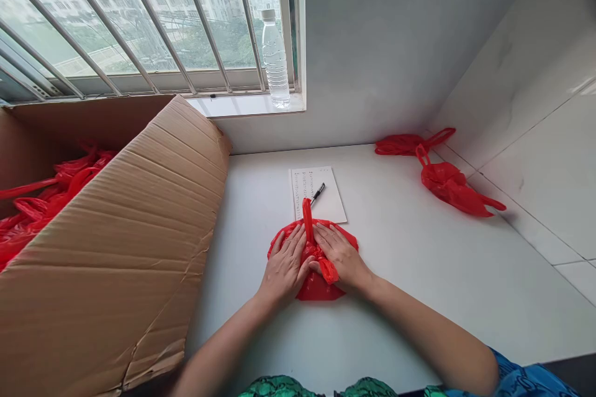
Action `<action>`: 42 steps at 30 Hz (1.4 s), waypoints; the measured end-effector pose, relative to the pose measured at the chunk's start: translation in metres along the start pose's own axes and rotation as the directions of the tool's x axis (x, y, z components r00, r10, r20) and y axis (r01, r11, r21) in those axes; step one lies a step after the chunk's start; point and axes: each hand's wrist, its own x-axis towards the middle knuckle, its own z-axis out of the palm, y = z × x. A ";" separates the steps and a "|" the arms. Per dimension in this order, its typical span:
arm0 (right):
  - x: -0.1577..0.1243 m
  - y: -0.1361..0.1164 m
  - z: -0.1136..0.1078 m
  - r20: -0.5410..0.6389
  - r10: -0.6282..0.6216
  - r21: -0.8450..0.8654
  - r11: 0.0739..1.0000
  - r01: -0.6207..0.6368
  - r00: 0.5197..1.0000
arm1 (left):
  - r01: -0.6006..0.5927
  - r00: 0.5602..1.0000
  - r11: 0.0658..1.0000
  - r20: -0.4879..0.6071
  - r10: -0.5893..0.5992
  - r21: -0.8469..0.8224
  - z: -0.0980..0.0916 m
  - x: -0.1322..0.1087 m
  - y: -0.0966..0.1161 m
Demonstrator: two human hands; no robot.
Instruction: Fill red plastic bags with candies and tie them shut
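Note:
A red plastic bag [316, 288] lies flattened on the white counter [419, 273] in front of me, one handle pointing away toward the paper. My left hand [285, 263] lies flat on the bag's left half, fingers stretched out. My right hand [341, 255] rests flat on the right half, fingers extended, with a twisted red handle lying beside its thumb. Both palms press down on the bag; neither hand grips anything.
A large cardboard box [116, 242] holding several red bags [41, 198] stands at the left. A printed sheet [321, 195] with a pen [317, 193] lies just beyond the bag. Two more red bags [447, 183] sit at the right wall. A water bottle [275, 59] stands on the window sill.

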 end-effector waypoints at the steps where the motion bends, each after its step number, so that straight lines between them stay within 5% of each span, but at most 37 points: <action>1: 0.000 0.000 0.000 -0.001 0.000 -0.002 1.000 0.000 1.000 | -0.001 1.000 1.000 0.000 0.001 -0.001 0.000 0.000 0.000; 17: -0.001 -0.001 0.003 -0.006 0.026 -0.032 0.999 -0.026 1.000 | 0.007 1.000 1.000 -0.007 -0.008 -0.016 0.000 0.002 0.000; 23: -0.002 -0.005 -0.007 -0.059 0.004 0.051 0.999 -0.001 0.998 | 0.030 0.998 0.987 -0.045 -0.037 -0.156 -0.009 0.003 0.004; 28: -0.010 -0.008 -0.034 -0.178 0.014 0.164 0.986 0.016 0.984 | 0.084 0.970 0.849 -0.153 -0.190 -0.522 -0.043 -0.009 0.026; 32: -0.018 -0.023 -0.055 -0.186 -0.009 0.376 0.923 0.080 0.982 | 0.169 0.971 0.677 0.006 -0.237 -0.716 -0.068 -0.026 0.055; 37: -0.033 -0.052 -0.069 -0.187 0.065 0.592 0.803 0.060 0.980 | 0.243 0.969 0.820 0.177 -0.175 -0.518 -0.100 -0.041 0.082; 42: -0.046 -0.051 -0.068 -0.122 0.191 0.723 0.690 -0.045 0.974 | 0.150 0.986 0.919 0.124 -0.111 -0.365 -0.174 -0.066 0.090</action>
